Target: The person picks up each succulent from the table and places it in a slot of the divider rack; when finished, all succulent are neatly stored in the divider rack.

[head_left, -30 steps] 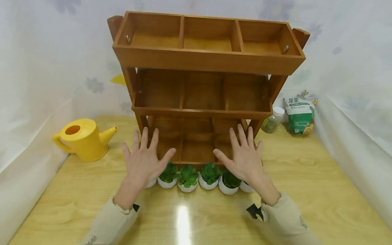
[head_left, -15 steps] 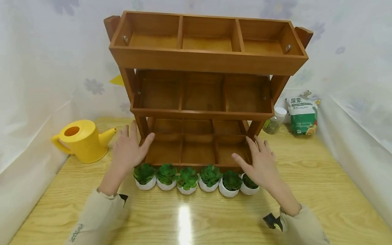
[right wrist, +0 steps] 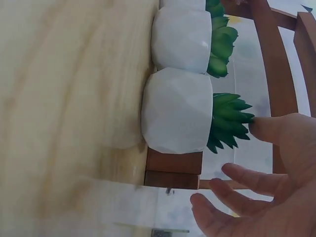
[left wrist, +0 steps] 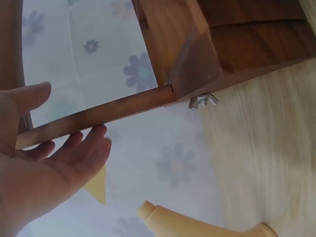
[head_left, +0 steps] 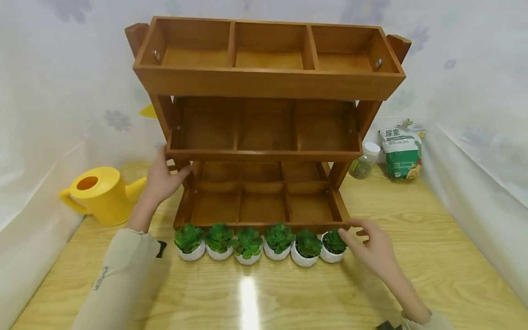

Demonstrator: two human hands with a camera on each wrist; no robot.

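Observation:
A brown wooden plant stand [head_left: 268,82] with three tiers of divided boxes stands before me. At its left side, my left hand [head_left: 160,178] holds a side rail [left wrist: 106,112], which runs between thumb and curled fingers; the thumb is raised off it. My right hand [head_left: 373,250] is by the stand's lower right front corner, fingers loosely bent and holding nothing. Its thumb reaches the leaf tips of the rightmost potted succulent [head_left: 332,245]; contact is hard to tell. That succulent sits in a faceted white pot [right wrist: 177,111], in a row of several potted succulents [head_left: 247,243] before the bottom box.
On the left stands a yellow watering can [head_left: 103,195]. Behind the stand's right side are a white-lidded jar [head_left: 365,161] and a green-and-white bag [head_left: 402,153]. A wing nut [left wrist: 202,101] sticks out from the stand's side. White flowered cloth surrounds the wooden table [head_left: 198,293].
Both hands have moved apart from in front of the stand. The left has gone to the side rail and taken hold; the right has come down beside the rightmost succulent.

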